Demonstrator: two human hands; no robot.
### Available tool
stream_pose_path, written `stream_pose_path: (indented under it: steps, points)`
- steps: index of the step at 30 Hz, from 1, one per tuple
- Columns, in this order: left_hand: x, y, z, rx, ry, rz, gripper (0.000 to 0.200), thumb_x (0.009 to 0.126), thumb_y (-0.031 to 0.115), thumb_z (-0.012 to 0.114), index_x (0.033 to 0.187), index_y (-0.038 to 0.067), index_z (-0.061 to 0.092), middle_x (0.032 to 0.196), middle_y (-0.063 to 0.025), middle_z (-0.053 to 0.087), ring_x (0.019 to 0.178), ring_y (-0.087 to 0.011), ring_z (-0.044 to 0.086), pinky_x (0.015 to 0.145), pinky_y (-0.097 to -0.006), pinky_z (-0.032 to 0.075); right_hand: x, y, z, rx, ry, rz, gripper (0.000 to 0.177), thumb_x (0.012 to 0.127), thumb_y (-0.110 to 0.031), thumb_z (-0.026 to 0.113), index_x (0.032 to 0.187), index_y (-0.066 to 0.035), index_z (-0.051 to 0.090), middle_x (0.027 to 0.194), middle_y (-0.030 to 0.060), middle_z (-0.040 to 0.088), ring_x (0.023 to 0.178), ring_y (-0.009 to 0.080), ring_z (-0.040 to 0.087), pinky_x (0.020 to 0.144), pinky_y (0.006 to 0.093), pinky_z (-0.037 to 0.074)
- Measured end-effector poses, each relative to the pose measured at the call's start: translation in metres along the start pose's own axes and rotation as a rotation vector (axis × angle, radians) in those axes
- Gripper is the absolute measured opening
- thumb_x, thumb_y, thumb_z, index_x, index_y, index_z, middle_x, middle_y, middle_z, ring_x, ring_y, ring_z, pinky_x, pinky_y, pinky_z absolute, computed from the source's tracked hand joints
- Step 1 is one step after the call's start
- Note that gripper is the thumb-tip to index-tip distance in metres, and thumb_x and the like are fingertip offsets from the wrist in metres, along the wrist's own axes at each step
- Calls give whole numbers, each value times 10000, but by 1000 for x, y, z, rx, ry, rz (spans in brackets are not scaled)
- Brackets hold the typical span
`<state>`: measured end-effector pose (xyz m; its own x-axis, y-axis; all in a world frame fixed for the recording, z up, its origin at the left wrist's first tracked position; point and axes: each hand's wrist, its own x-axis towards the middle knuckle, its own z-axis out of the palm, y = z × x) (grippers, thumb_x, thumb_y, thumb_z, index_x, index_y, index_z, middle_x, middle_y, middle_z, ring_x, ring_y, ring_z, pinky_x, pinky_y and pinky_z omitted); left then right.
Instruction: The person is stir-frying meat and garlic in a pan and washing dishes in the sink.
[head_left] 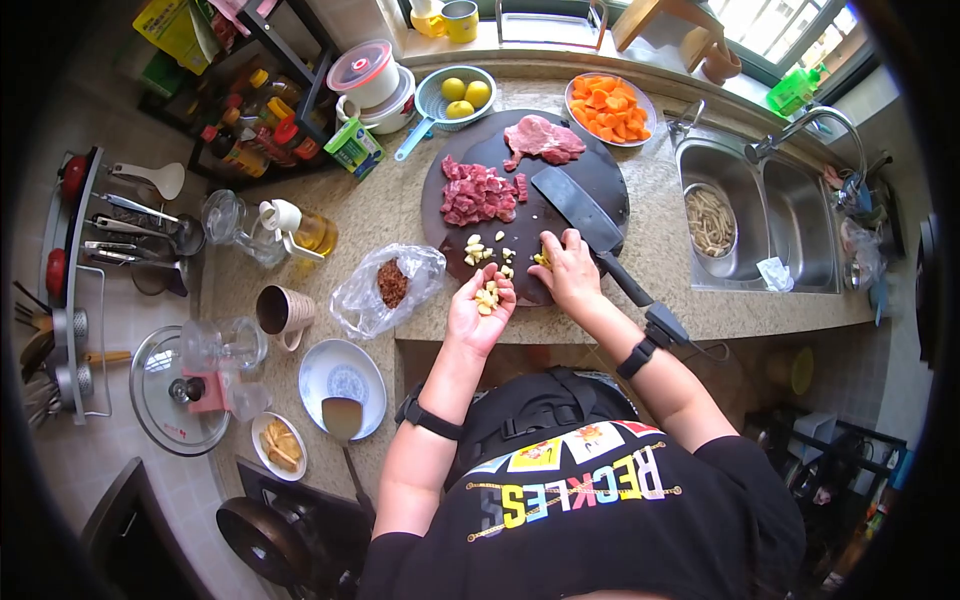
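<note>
My left hand (473, 318) is cupped palm up at the near edge of the round dark chopping board (445, 225), with chopped garlic (487, 298) lying in it. Just to its right, my right hand (572, 272) reaches over the board, thumb and fingers curled around a few yellowish garlic pieces. More garlic (475, 249) is scattered between and beyond the hands. A black-handled cleaver (577, 208) lies flat beside my right hand. Cut red meat (478, 193) is heaped on the board's left, and a pink slab of meat (543, 139) rests at the back.
Sliced carrots (608, 108) fill a plate behind the board, near a colander (433, 98) with yellow-green fruit. At right is a double sink (800, 215). On the left are a plastic bag (410, 270) with brown minced food, a mug (287, 315) and a bowl (318, 375) holding a spatula.
</note>
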<state>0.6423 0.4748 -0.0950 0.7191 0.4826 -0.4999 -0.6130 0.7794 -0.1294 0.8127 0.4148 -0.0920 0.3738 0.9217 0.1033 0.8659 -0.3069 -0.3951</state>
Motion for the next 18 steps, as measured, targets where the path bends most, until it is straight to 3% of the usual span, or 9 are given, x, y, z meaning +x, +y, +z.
stream_pose_path:
  steps: [1,4,11,14,17,18]
  points:
    - [-2,-1,0,1,2,4,205,940,158,471,990,-13,573,901,-125,555,811,-217,522,707,-312,484,3,1,4,12,26,-45,405,736,-240,712,1070,-109,523,1001,129,458,925,311,516,735,394,489]
    - [-5,-4,-1,20,54,48,207,938,159,472,986,-15,576,895,-125,556,812,-219,525,710,-313,485,5,13,14,80,14,-120,251,762,-132,653,971,-88,521,961,136,463,905,316,523,728,397,486]
    - [-7,-8,-6,21,66,89,201,932,143,471,979,-17,583,890,-126,564,814,-219,535,716,-315,493,14,29,19,218,52,-146,172,724,13,560,880,-50,522,855,155,478,857,346,530,706,402,475]
    - [-6,-10,-6,12,54,106,202,930,138,471,981,-21,583,895,-128,568,827,-223,541,730,-319,499,23,37,16,389,87,-162,150,737,20,552,873,-44,553,802,119,513,746,293,554,650,372,475]
    - [-5,-15,-5,-2,51,133,215,931,138,465,994,-31,581,909,-134,572,853,-234,550,758,-330,506,34,37,-11,1315,-281,426,164,799,-17,569,959,-40,595,833,34,550,638,86,502,527,247,432]
    - [-4,-16,-4,-7,58,152,228,934,142,458,1007,-38,579,920,-138,574,871,-241,555,776,-338,508,38,37,-21,1635,-312,541,184,792,-10,563,974,-25,585,827,29,547,651,91,505,542,214,421]
